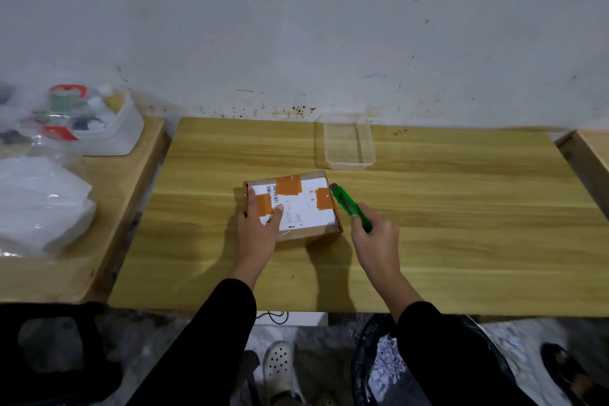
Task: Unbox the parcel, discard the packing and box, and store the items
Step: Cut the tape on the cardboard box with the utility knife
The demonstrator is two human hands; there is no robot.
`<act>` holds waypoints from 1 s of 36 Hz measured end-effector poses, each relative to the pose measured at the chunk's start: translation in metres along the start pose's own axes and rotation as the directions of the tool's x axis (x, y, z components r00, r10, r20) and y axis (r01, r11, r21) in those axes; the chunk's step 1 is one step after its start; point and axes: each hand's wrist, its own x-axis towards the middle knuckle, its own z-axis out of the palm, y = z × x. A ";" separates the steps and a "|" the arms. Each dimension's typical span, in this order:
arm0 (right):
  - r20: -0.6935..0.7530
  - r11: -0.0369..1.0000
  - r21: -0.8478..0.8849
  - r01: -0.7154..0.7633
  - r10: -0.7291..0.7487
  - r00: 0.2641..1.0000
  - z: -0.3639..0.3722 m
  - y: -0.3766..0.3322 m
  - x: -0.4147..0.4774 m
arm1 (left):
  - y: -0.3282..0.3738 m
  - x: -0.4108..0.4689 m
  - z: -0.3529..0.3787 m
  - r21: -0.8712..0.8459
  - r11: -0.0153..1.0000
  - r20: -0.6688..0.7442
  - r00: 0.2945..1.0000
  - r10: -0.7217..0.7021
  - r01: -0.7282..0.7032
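The left hand (260, 227) presses flat on the parcel (293, 206); the right hand (375, 234) grips the green cutter (351, 208), which should cut the tape shallowly.

One head-worn wide-angle camera (the only view) looks forward and down, close over the wooden table (445, 241), centred on the taped cardboard parcel (308, 208), grey wall (296, 26) at 12 o'clock

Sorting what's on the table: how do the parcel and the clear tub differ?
The parcel is opaque cardboard, taped shut; the tub is clear plastic, open-topped. The left hand rests on the parcel; nothing touches the tub. The parcel lies mid-table; the tub sits by the wall. Both are rectangular, on the table.
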 end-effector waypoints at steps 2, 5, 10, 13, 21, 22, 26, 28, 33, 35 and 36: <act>0.011 1.000 -0.004 -0.005 0.005 1.000 0.000 -0.001 0.001 | 0.000 0.000 0.000 -0.008 1.000 0.002 1.000 -0.002 0.002; 0.034 1.000 0.004 -0.016 0.016 0.999 -0.001 -0.001 0.003 | 0.000 0.001 0.001 -0.020 1.000 0.005 1.000 -0.004 0.004; 0.098 1.000 0.008 -0.024 0.023 0.995 -0.002 -0.004 0.011 | 0.000 0.001 0.002 -0.023 1.000 -0.002 1.000 -0.013 0.013; 0.130 0.999 -0.046 -0.011 0.017 0.991 -0.006 -0.007 0.018 | 0.000 0.001 0.004 -0.045 0.999 -0.013 0.999 -0.029 0.028; 0.183 0.979 -0.183 0.089 -0.055 0.982 -0.012 -0.010 0.024 | -0.002 0.003 0.009 -0.052 0.997 -0.054 0.997 -0.051 0.049; 0.184 0.977 -0.190 0.094 -0.059 0.981 -0.012 -0.010 0.023 | -0.002 0.003 0.009 -0.051 0.997 -0.057 0.997 -0.054 0.051; 0.187 0.975 -0.201 0.099 -0.061 0.980 -0.013 -0.010 0.017 | -0.003 0.004 0.009 -0.043 0.998 -0.066 0.996 -0.057 0.054; 0.195 0.974 -0.198 0.106 -0.067 0.979 -0.015 -0.009 0.012 | -0.002 0.003 0.010 -0.039 0.997 -0.066 0.996 -0.062 0.059; 0.195 0.975 -0.189 0.119 -0.082 0.978 -0.019 -0.002 -0.005 | -0.004 0.003 0.011 -0.017 0.998 -0.083 0.995 -0.064 0.063; 0.185 0.972 -0.199 0.129 -0.092 0.978 -0.020 0.001 -0.010 | -0.004 0.003 0.011 -0.025 0.998 -0.080 0.995 -0.063 0.061; 0.178 0.971 -0.198 0.131 -0.096 0.979 -0.020 0.002 -0.011 | -0.004 0.003 0.011 -0.025 0.998 -0.081 0.995 -0.059 0.057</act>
